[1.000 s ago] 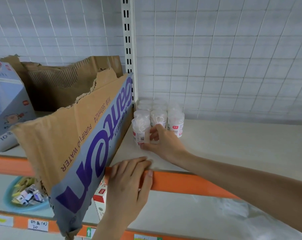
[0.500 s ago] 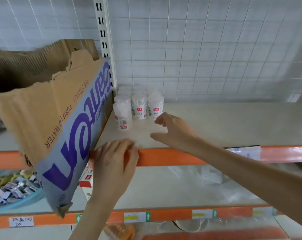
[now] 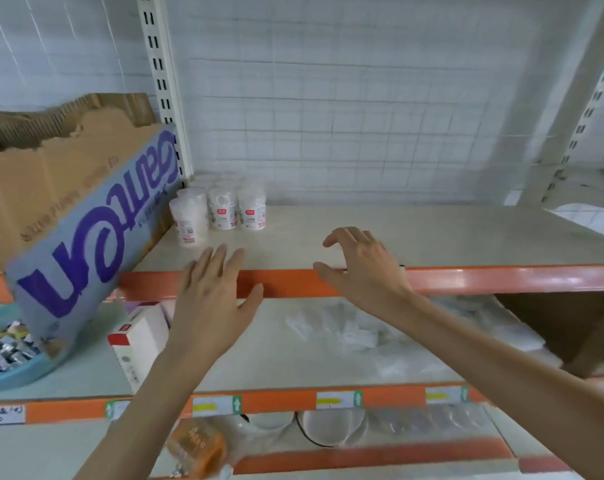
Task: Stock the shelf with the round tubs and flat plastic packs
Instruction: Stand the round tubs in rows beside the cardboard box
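On the pale, smooth upper shelf [image 3: 414,233], edged in front by a glossy orange metal rail [image 3: 501,277], a cluster of round tubs [image 3: 222,211] stands upright in the back left corner. They are small translucent cylinders packed with something white, each with a small red-marked label. They stand in tight rows, touching one another, just beside a torn brown cardboard box [image 3: 68,202] with rough corrugated edges and large purple lettering, which tilts over the shelf's left end. Behind them rises a white wire-grid back panel [image 3: 362,116].

The person's left hand [image 3: 214,303] is raised in front of the rail, fingers straight and slightly fanned, holding nothing; its fingertips are near the front tub, not touching. The right hand [image 3: 362,268] hovers over the shelf's front edge, fingers loosely curved and spread wide, also empty, well to the right of the tubs.

One shelf down, soft clear plastic packs [image 3: 345,330] lie flat, blurred, below the right hand. Farther left sit a white carton [image 3: 137,344] with a red band and a blue bowl [image 3: 20,375].
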The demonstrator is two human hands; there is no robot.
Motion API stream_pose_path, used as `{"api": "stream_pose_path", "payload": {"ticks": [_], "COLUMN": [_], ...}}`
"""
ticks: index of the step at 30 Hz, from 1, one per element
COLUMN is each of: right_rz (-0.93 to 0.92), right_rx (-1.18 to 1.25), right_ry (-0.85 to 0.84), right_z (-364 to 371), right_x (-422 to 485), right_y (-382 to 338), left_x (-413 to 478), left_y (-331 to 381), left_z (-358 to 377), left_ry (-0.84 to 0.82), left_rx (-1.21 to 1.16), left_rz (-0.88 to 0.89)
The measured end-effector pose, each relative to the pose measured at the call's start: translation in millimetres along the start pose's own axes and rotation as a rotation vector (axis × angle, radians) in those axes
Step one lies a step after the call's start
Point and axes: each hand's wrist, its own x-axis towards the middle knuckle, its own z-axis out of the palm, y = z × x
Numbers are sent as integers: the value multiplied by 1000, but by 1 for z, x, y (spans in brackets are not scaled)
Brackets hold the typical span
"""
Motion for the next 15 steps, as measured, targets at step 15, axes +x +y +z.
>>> {"api": "stream_pose_path", "payload": {"ticks": [15], "right_rz": [96], "right_rx": [-18], "right_ry": [-52], "right_z": [-45], "right_x": [-172], "right_y": [161], "left_x": [-96], "left_y": [210], "left_z": [42], "left_ry": [-132], "left_rx": [-213], "left_rz": [147]}}
